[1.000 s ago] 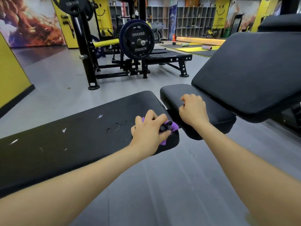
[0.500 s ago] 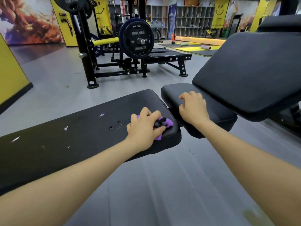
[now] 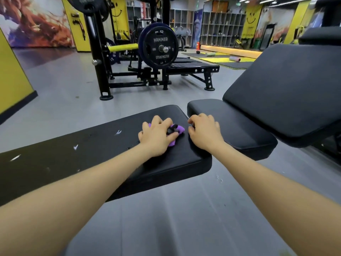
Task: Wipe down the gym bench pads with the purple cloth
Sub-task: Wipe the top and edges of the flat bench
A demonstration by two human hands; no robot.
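While left hand bunches purple cloth under curled fingers on flat pad, cloth looks soft, light; right hand fingers curl, resting at pad gap.

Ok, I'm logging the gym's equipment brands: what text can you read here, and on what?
"HAMMER" and "STRENGTH": on the weight plate loaded on the machine.
Small numbers on that plate: too blurred to read.
Lettering on the upper plate at the top left: cut off, unreadable.
Yellow wall banners: smiley faces only, their small print illegible.

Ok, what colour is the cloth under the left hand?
Purple; the cloth shows best in the head view, bunched under the left hand.
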